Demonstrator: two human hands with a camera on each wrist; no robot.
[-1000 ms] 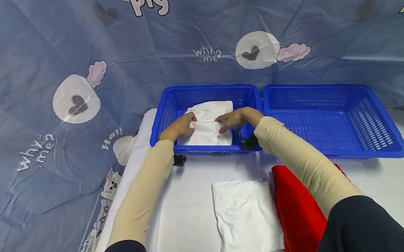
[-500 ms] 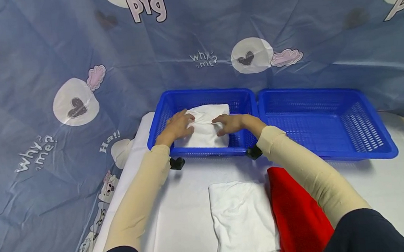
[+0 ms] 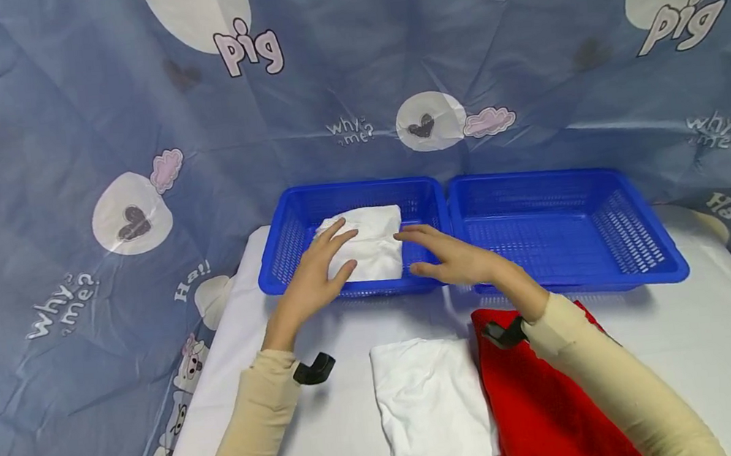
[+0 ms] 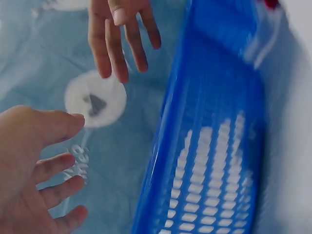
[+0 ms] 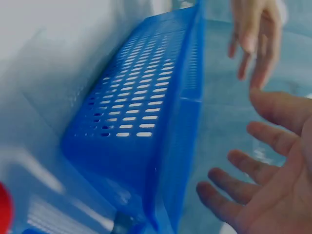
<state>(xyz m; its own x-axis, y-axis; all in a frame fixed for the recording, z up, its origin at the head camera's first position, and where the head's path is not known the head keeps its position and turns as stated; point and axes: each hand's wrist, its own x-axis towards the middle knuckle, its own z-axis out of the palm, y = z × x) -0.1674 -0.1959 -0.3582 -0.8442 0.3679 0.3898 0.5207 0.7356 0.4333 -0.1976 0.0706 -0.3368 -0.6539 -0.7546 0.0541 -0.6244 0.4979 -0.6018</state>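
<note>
My left hand [image 3: 313, 273] hovers over the front left side of a blue plastic basket [image 3: 358, 289], fingers spread and holding nothing. Opposite it, my right hand [image 3: 454, 256] is held over the basket's front right corner, fingers extended and likewise holding nothing. Inside that basket lies a folded white cloth [image 3: 377, 245], partly behind the left fingers. In the left wrist view the left hand [image 4: 29, 165] and right hand [image 4: 122, 34] are both above the perforated basket [image 4: 209, 122]. The right wrist view shows the right palm [image 5: 278, 190] with fingers apart, beside the basket [image 5: 126, 97].
A second blue basket [image 3: 532, 241] stands right beside the first, nothing visible inside. Nearer me on the white table [image 3: 332, 429] lie a folded white cloth [image 3: 432, 405] and a folded red cloth [image 3: 547, 401]. A printed blue curtain [image 3: 323, 63] hangs behind.
Both hands have come off the white cloth in the left basket and drawn back toward me, with fingers opening out. The head view has tilted up and shifted slightly right.
</note>
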